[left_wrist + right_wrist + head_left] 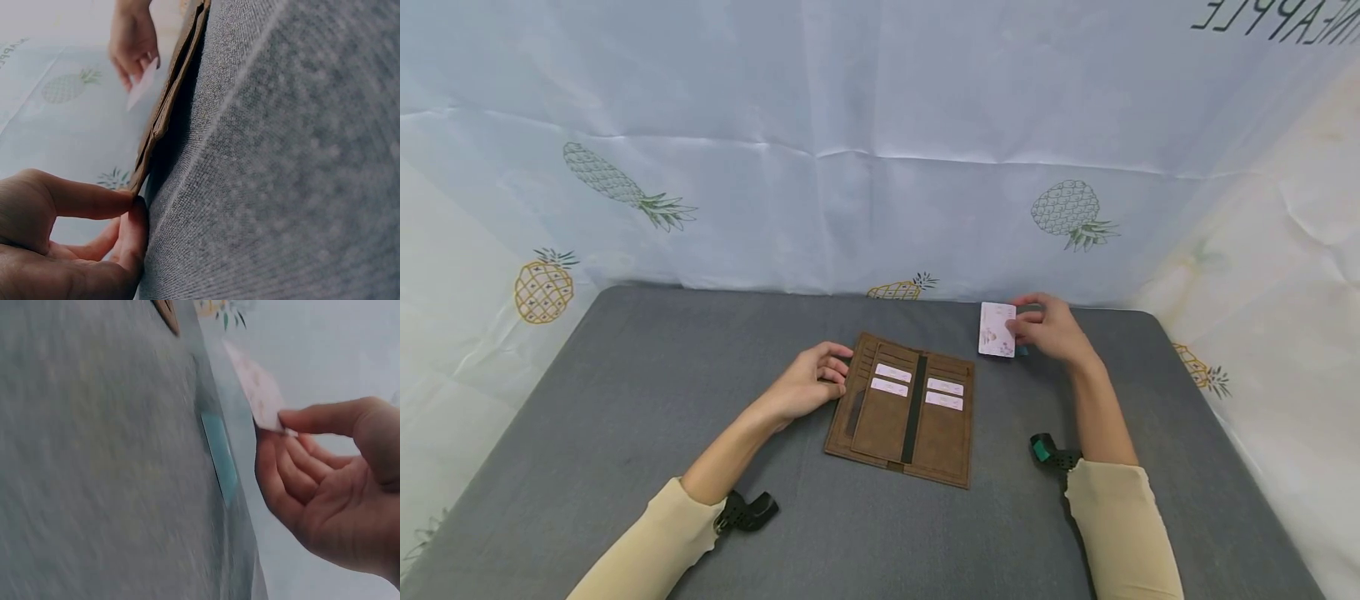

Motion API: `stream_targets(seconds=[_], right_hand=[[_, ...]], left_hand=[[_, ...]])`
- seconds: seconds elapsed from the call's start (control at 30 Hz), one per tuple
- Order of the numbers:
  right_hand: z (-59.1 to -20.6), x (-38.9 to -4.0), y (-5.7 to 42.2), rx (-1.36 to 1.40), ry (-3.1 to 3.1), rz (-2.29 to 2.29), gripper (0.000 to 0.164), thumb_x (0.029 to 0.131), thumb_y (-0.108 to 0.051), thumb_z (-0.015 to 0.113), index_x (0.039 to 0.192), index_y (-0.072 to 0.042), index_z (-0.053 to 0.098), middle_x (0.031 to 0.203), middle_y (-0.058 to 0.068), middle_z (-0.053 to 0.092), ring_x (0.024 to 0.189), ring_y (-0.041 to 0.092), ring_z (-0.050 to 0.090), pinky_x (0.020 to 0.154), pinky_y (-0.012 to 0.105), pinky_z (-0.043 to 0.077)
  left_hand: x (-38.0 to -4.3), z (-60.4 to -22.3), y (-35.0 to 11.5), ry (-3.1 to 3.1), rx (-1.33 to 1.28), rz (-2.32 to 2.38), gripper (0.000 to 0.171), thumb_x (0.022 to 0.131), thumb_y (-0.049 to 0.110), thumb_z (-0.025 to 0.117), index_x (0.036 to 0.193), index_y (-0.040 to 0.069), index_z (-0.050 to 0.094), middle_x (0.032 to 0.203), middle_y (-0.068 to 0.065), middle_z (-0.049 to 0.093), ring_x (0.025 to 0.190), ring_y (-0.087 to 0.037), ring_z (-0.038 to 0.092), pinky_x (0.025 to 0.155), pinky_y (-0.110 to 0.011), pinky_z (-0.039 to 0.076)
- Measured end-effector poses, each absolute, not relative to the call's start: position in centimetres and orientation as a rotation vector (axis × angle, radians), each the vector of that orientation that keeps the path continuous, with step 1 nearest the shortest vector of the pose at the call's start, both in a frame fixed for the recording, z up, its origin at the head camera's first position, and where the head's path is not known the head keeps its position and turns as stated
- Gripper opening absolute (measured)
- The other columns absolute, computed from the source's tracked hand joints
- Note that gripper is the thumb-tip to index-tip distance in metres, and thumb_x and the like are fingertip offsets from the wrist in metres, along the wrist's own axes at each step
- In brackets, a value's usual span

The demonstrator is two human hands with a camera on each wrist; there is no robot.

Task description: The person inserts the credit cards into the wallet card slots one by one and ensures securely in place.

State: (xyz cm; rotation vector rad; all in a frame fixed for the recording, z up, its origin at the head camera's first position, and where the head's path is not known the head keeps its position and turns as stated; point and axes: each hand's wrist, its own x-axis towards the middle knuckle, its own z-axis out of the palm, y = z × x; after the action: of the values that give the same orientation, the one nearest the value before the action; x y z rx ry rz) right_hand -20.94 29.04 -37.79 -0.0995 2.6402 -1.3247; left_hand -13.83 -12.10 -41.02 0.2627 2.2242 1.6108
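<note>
A brown wallet [880,425] lies spread open on the grey table, with several pink-and-white cards [891,373] tucked in slots on both halves. My left hand [808,382] pinches the wallet's left edge between thumb and fingers, as the left wrist view shows close up. To the right and farther back, my right hand [1051,331] pinches a pink patterned card [996,329] by its edge, raised off the table. Below that card a teal card [220,456] lies flat on the cloth in the right wrist view, mostly hidden from the head view.
The grey tabletop [700,350] ends at the back against a hanging white curtain [760,217] printed with pineapples. Black wrist devices [748,512] are strapped near both cuffs, and the sleeves are cream.
</note>
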Motion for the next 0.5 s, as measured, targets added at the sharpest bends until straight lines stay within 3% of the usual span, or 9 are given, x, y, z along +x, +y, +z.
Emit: stream_targets(seconds=[0.5], right_hand=[[-38.5, -20.8, 23.6, -0.311, 2.440, -1.370, 0.039, 0.103, -0.003, 0.069, 0.137, 0.009, 0.053, 0.112, 0.031, 0.079, 0.090, 0.021, 0.079, 0.084, 0.043, 0.068]], left_hand=[[-13.8, -41.0, -12.2, 2.227, 0.264, 1.604, 0.054, 0.099, -0.009, 0.063, 0.151, -0.002, 0.051, 0.123, -0.019, 0.062, 0.103, -0.023, 0.064, 0.088, -0.028, 0.054]])
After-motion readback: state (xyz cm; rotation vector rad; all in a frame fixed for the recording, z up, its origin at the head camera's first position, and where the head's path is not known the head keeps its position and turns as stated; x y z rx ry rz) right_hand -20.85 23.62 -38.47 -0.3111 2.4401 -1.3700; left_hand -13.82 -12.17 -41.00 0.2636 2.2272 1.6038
